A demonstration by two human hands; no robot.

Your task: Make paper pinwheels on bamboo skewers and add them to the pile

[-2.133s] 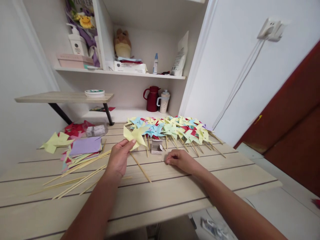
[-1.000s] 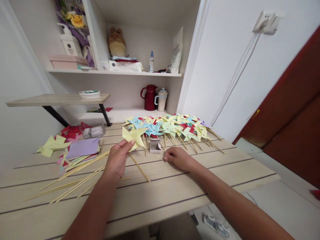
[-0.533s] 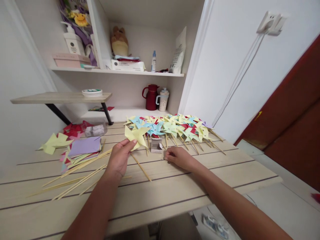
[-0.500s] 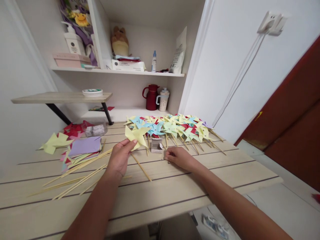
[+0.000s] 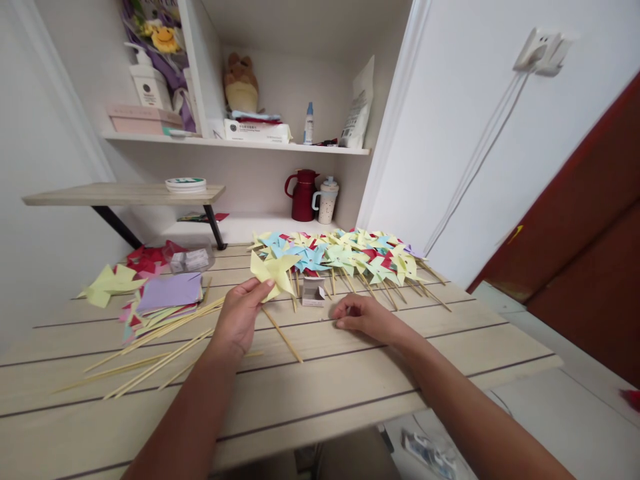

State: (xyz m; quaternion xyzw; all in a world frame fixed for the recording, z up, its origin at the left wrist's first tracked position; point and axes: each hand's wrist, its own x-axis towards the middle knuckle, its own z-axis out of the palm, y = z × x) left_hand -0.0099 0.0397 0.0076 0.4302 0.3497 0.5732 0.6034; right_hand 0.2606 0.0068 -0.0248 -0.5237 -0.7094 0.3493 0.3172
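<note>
1. Yellow paper first: your left hand (image 5: 239,320) grips the yellow pinwheel (image 5: 273,272) at its lower edge, thumb on top and fingers beneath, with the paper head tipped up just above the bench (image 5: 350,373)
2. Its stick (image 5: 283,337) runs on a diagonal from under the paper head towards you and to the right, the free end lying on the boards between your two wrists
3. Your right hand (image 5: 363,317) rests on the bench to the right of that stick, apart from it, fingers curled and thumb pressed to forefinger at the boards; whether anything tiny sits in that pinch I cannot tell
4. From your right hand the pinwheel lies to the left and a little further away
5. A small box (image 5: 313,291) stands just beyond the gap between your hands, nearer the right fingertips
6. Behind it spreads the heap of pinwheels (image 5: 350,257); to your left lie loose sticks (image 5: 150,363) and a stack of paper squares (image 5: 170,293)
</note>
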